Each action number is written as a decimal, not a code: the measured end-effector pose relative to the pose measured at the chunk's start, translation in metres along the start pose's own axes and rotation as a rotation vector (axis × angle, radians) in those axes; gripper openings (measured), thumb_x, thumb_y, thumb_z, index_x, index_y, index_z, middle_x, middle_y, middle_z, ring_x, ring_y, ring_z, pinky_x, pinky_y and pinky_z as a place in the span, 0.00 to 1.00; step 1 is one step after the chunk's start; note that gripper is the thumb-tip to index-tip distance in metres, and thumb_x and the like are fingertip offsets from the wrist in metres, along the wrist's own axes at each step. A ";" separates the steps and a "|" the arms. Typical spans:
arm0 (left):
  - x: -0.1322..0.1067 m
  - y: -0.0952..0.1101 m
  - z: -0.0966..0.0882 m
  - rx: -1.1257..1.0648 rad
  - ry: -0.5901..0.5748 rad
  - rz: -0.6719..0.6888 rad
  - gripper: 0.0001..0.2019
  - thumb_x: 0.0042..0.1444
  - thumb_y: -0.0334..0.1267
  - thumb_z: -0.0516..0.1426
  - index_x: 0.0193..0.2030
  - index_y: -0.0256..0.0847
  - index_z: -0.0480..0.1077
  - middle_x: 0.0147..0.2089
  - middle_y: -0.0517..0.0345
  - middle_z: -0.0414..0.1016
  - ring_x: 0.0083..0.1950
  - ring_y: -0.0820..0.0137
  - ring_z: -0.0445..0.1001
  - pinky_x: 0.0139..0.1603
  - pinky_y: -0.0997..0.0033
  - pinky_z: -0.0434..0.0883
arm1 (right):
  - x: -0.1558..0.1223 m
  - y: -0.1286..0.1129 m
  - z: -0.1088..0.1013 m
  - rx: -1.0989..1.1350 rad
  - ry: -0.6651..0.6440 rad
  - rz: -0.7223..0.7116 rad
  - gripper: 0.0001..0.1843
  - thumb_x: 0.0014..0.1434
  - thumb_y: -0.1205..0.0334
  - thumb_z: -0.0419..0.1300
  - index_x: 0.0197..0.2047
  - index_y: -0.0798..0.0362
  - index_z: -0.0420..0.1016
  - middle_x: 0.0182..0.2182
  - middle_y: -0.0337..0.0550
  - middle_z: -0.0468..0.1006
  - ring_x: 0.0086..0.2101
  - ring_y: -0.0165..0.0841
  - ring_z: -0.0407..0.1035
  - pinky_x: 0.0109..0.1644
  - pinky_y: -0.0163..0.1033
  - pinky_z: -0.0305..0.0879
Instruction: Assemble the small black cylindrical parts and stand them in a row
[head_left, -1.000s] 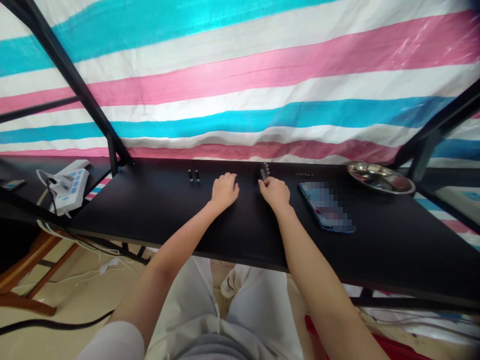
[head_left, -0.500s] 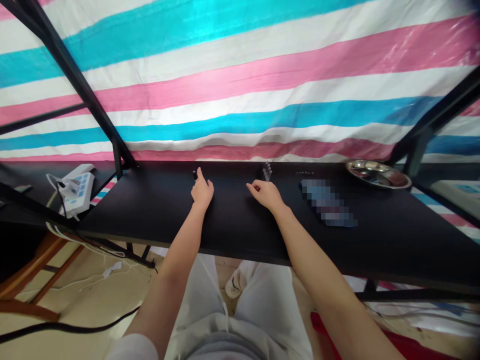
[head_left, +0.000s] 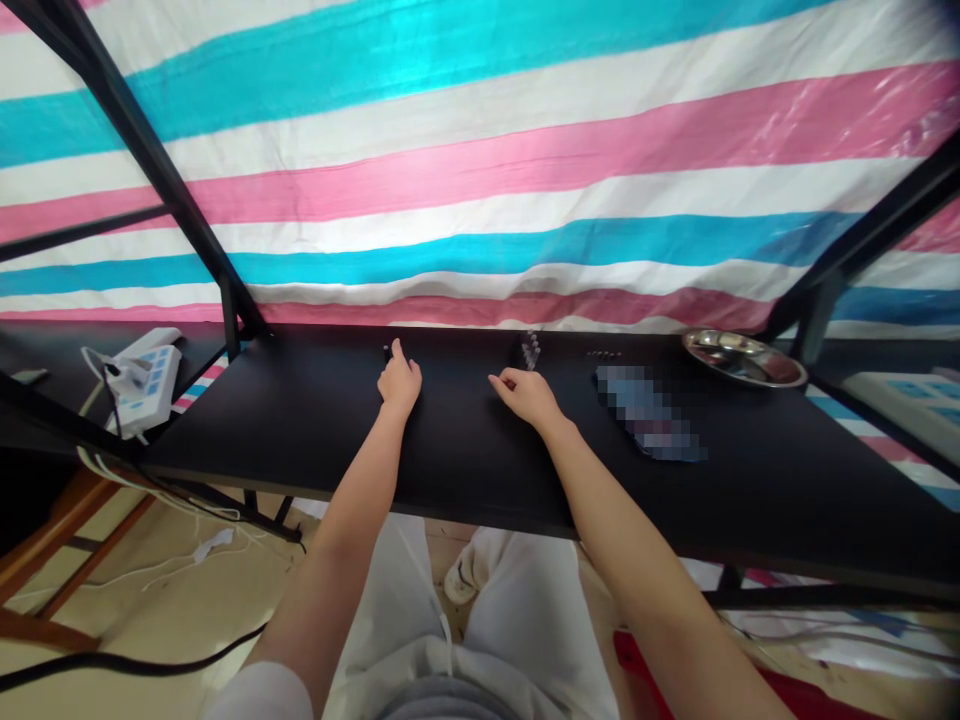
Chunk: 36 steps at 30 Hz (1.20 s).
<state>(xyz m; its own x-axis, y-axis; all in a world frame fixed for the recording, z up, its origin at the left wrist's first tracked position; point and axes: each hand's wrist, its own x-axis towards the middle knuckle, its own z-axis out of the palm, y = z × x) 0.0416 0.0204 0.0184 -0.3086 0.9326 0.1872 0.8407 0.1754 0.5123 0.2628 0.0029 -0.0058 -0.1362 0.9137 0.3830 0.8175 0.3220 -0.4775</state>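
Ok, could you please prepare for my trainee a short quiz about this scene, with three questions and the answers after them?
1. Which hand is next to the small dark piece?
2. True or false: the shiny metal dish lies near the left end of the black table.
3. What is just beyond the right hand? a) a red cup b) a cluster of small pieces c) a white plate

Key: 1. The left hand. 2. False; near the right end. 3. b.

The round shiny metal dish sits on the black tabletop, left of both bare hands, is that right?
The side is wrong: the head view shows the round shiny metal dish right of both the bare left hand and bare right hand. It does sit on the black tabletop.
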 end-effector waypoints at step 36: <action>-0.036 0.018 0.009 -1.160 -0.564 0.166 0.14 0.50 0.45 0.58 0.36 0.36 0.63 0.32 0.55 0.75 0.17 0.81 0.66 0.16 0.80 0.54 | -0.013 -0.033 0.007 0.397 0.016 -0.053 0.20 0.61 0.47 0.43 0.32 0.52 0.66 0.23 0.39 0.68 0.24 0.28 0.61 0.31 0.34 0.58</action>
<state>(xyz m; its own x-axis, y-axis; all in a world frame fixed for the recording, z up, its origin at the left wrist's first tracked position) 0.0715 -0.0075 0.0132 0.2286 0.9696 0.0874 -0.1099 -0.0635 0.9919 0.2332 -0.0182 -0.0005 -0.1611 0.8901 0.4264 0.5290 0.4426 -0.7240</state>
